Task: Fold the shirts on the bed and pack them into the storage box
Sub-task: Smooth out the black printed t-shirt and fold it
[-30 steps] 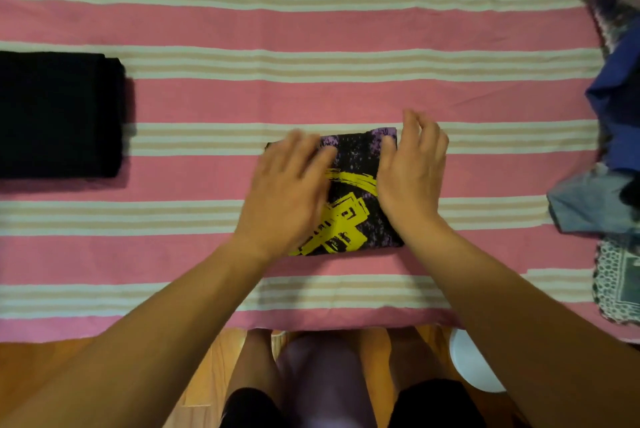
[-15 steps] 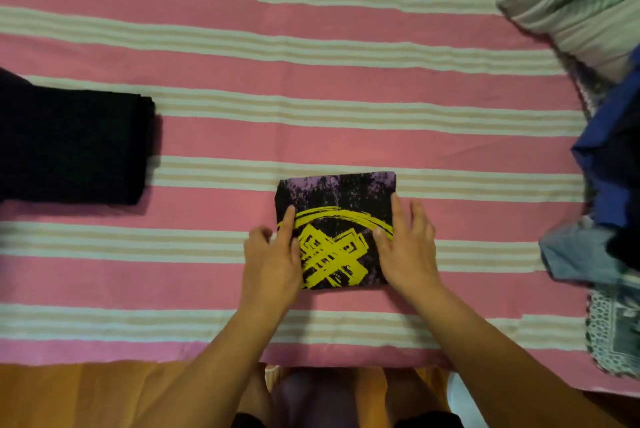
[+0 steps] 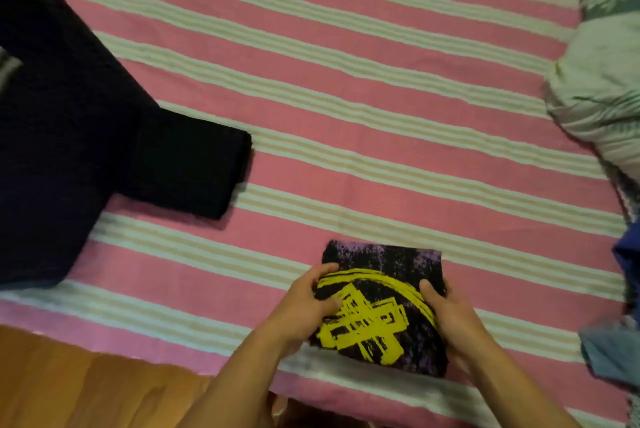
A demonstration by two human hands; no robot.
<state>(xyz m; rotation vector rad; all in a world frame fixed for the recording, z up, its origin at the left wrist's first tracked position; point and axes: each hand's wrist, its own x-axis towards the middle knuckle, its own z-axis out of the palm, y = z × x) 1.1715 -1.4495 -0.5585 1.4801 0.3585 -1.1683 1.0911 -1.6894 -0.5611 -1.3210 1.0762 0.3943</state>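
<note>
A folded black and purple shirt with a yellow print (image 3: 384, 303) is at the near edge of the pink striped bed (image 3: 346, 115). My left hand (image 3: 304, 303) grips its left edge, thumb on top. My right hand (image 3: 446, 316) grips its right edge, thumb on top and fingers under. The shirt's near side looks raised off the sheet. A folded black shirt (image 3: 187, 171) lies to the left. The storage box cannot be made out.
A large dark cloth (image 3: 52, 150) covers the left side next to the folded black shirt. A pale green striped pillow (image 3: 602, 88) lies at the right. Blue garments (image 3: 623, 323) are piled at the right edge. Wooden floor (image 3: 86, 393) shows below the bed.
My hands went from pressing flat on the printed shirt to gripping its two side edges. The shirt's near side has come up, and the view has swung left.
</note>
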